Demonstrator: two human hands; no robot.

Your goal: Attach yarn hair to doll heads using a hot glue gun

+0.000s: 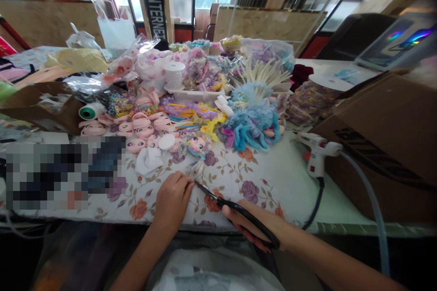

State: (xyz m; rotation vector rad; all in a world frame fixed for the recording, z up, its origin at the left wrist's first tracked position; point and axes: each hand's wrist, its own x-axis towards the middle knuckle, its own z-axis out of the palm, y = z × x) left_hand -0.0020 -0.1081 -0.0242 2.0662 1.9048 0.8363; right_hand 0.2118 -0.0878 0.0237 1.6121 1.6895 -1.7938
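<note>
Low over the flowered cloth, my left hand [172, 198] is closed in a pinch. What its fingertips hold is too small to make out; thin whitish strands [198, 170] show just beyond them. My right hand [254, 220] grips black-handled scissors [235, 207], whose blades point at the left fingertips. Whether the blades are apart cannot be told. Above the strands lies a doll head [197, 142] with blue, curly trim around its face. Several plain doll heads [145, 131] with pink hair pieces are grouped to its left, beside a crumpled white piece [149, 160].
Blue fluffy yarn [252, 116], a white spool [174, 76] and bagged trims crowd the back. A glue gun [314, 152] with its cable stands at right, by a large cardboard box [385, 145]. An open box [41, 107] and a green-cored thread cone [92, 111] are left.
</note>
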